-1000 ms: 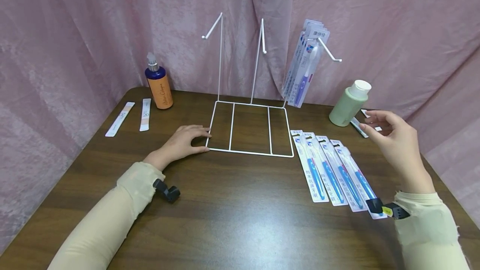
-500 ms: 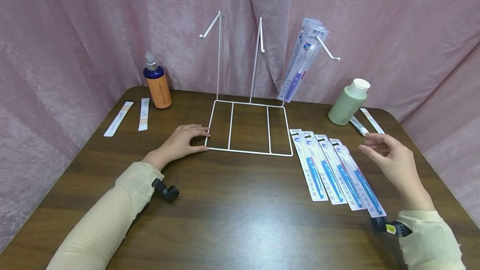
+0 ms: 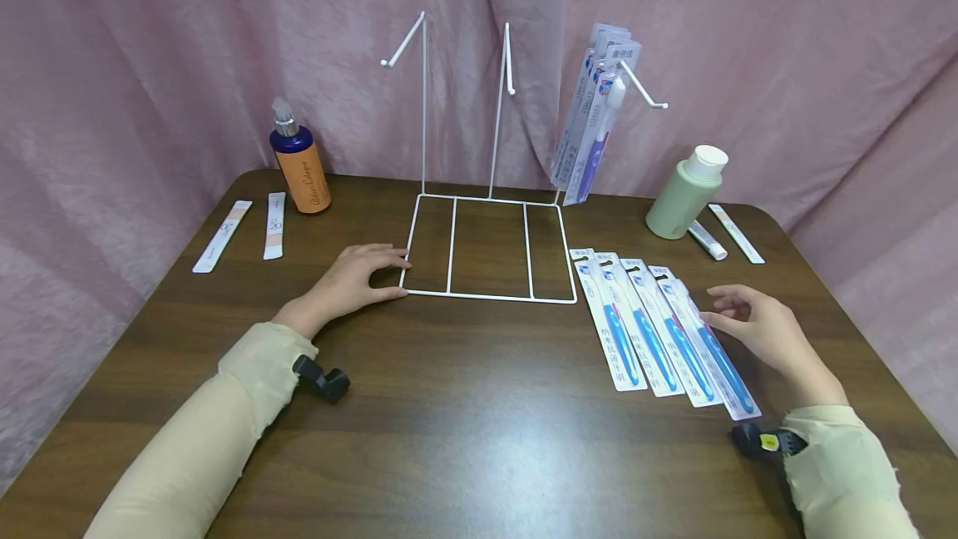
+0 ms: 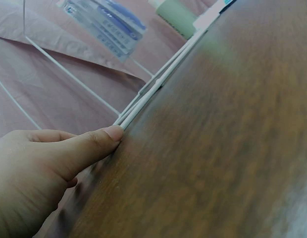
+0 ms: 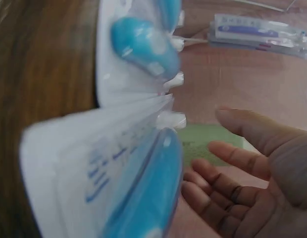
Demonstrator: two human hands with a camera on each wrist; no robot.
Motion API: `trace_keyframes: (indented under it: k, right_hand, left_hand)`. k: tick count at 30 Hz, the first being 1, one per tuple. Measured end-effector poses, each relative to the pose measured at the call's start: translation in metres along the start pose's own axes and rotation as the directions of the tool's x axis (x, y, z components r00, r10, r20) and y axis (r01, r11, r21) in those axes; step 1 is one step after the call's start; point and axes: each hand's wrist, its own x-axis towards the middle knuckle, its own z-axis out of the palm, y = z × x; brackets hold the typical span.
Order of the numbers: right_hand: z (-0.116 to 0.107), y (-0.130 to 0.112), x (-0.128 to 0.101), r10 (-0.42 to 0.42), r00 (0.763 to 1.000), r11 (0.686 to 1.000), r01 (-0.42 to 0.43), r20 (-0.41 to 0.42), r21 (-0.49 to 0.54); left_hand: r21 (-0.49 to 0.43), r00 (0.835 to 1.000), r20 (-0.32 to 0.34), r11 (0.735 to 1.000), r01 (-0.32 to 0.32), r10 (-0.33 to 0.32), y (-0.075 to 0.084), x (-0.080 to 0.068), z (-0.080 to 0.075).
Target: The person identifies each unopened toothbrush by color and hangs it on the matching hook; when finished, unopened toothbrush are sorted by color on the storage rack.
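The right hand (image 3: 756, 329), at the lower right of the frame, has relaxed fingers and grasps nothing; its fingertips are just beside the outermost toothbrush pack (image 3: 711, 348), touching or nearly so. The row of packs (image 3: 644, 331) lies left of this hand, long axis running from upper left to lower right. The left hand (image 3: 352, 281), well apart at centre left, presses its thumb (image 4: 94, 144) on the wire rack (image 3: 486, 298) corner. All rests on a dark wooden table (image 3: 464, 439), with pink curtains (image 3: 150, 65) behind.
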Motion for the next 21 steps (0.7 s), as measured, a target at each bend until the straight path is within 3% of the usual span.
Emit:
trace_keyframes:
  k: [10,21]
  right_hand:
    - [0.006,0.003,0.004,0.038,0.987,0.999,-0.036,0.155,-0.021]
    - [0.013,-0.001,0.007,0.096,0.973,0.995,-0.096,0.209,-0.013]
  left_hand:
    - [0.012,1.0,0.009,1.0,0.012,-0.012,-0.001,-0.001,0.0]
    - [0.013,1.0,0.009,1.0,0.008,-0.008,-0.002,0.0,0.001]
